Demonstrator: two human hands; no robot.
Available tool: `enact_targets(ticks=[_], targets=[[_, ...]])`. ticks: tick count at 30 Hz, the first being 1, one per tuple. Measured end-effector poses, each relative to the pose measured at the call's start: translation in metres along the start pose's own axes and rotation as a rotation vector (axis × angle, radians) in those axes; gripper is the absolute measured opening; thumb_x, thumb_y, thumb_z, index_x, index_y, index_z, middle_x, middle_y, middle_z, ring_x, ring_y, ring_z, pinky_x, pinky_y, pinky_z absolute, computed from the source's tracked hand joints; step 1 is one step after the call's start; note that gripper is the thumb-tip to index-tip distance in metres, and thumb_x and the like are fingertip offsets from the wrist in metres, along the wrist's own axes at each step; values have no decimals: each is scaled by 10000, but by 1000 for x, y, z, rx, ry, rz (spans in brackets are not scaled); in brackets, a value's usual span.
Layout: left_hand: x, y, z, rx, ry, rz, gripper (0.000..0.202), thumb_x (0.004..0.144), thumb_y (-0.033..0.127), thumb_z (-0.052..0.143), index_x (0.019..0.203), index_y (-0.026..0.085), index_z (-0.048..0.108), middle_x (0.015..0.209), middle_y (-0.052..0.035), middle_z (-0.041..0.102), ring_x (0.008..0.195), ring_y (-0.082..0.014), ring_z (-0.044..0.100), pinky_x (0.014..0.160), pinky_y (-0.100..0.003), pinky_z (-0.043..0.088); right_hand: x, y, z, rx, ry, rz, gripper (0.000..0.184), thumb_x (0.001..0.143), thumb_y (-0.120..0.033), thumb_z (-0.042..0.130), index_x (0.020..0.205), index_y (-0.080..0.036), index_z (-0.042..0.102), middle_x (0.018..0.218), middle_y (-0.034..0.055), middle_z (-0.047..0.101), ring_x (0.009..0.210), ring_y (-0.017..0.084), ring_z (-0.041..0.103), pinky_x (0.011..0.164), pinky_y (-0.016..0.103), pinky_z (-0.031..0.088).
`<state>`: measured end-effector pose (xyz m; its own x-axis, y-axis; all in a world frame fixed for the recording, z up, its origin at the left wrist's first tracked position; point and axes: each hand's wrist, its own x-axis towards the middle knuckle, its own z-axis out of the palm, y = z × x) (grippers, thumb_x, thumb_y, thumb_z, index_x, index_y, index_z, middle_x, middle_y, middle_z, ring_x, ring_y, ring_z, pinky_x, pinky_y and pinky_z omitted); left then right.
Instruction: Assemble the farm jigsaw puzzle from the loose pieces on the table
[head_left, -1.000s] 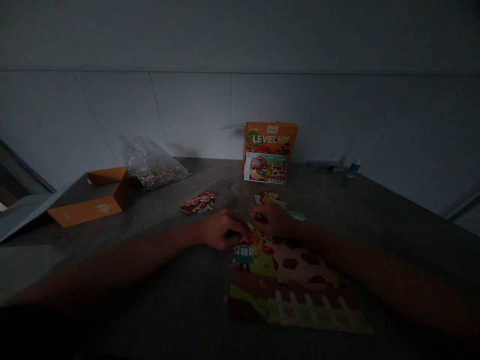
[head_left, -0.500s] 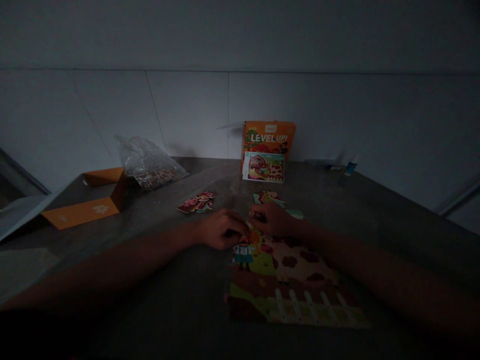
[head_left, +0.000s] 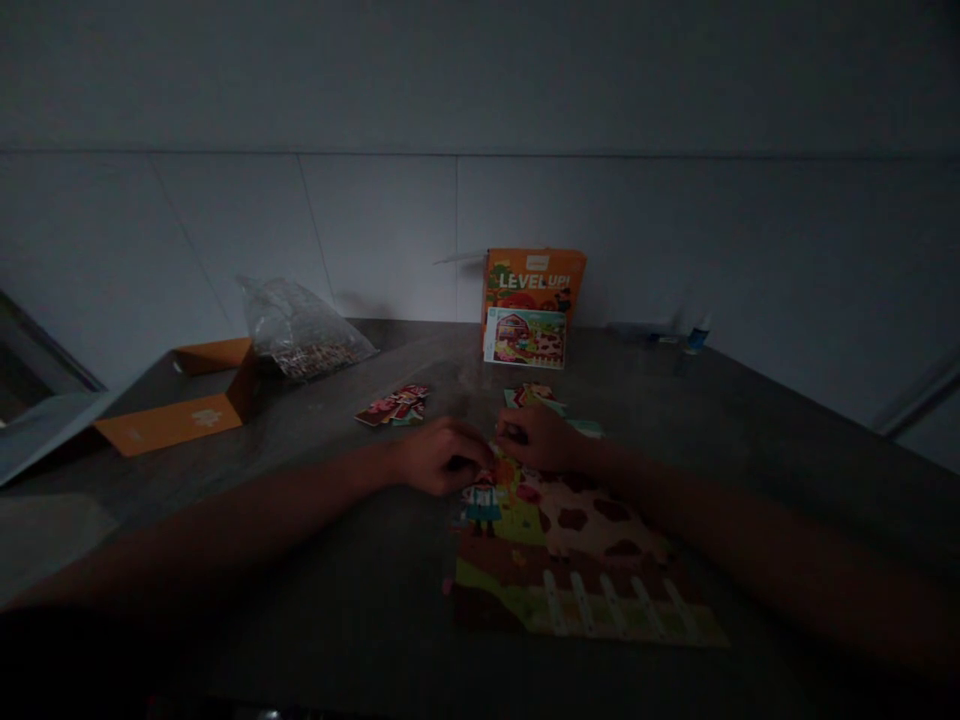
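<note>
The scene is very dim. A partly joined farm puzzle [head_left: 570, 560] with a spotted cow and white fence lies on the dark table [head_left: 360, 600]. My left hand [head_left: 439, 458] and my right hand [head_left: 541, 438] meet at the puzzle's upper left edge, fingers curled and pressed down on a puzzle piece [head_left: 501, 470] there. Which fingers grip it I cannot make out. Loose pieces [head_left: 395, 405] lie in a small pile left of my hands, and a few more pieces [head_left: 534, 396] lie just beyond my right hand.
An orange puzzle box [head_left: 534, 290] stands against the tiled wall with a picture card [head_left: 524, 338] leaning on it. A clear bag of pieces [head_left: 300, 330] and an open orange box lid [head_left: 187, 405] sit at the left. A small bottle [head_left: 696, 336] is far right.
Both hands stay at the same spot on the puzzle's upper edge. The view has shifted slightly; nothing else has moved.
</note>
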<state>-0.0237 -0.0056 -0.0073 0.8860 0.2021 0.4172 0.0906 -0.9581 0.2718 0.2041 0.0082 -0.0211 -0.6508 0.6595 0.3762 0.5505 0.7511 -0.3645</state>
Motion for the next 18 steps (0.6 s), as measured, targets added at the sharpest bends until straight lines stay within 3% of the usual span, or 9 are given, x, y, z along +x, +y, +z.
enact_targets(ticks=[18], targets=[[-1, 0, 0, 13, -19, -11, 247, 809, 92, 510, 932, 150, 715, 916, -105, 728, 796, -169, 667, 743, -277, 534, 0, -3, 0, -22, 16, 12, 48, 778, -204, 593, 748, -168, 583, 572, -36, 528, 522, 94, 448, 545, 222, 282]])
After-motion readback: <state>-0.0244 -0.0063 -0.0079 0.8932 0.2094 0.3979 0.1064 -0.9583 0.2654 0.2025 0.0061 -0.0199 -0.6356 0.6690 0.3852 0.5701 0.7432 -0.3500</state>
